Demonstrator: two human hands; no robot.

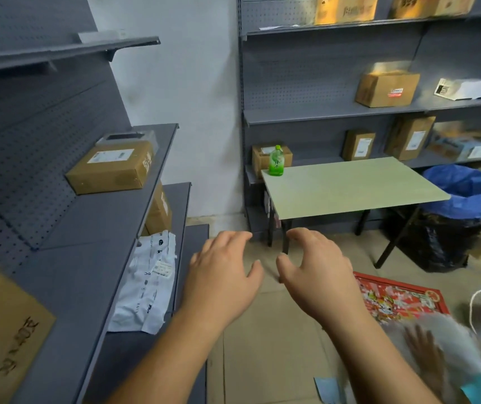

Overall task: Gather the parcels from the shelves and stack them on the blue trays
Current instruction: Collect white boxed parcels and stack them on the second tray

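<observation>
My left hand (222,272) and my right hand (318,269) hang side by side over the floor, both empty with fingers spread and slightly curled. On the left grey shelf (96,228) lies a brown cardboard parcel (111,167) with a white label. Below it sit a white plastic mailer (149,284) and another brown box (159,211). The right shelf unit (315,115) carries several brown boxes, among them a box (388,88) on the middle level and a small box (358,144) lower down. No blue tray is in view.
A small pale table (350,185) with a green bottle (276,161) stands against the right shelves. A bin with a blue liner (466,199) is beside it. A red printed box (399,298) lies on the floor. Another person's hand (425,348) shows at lower right.
</observation>
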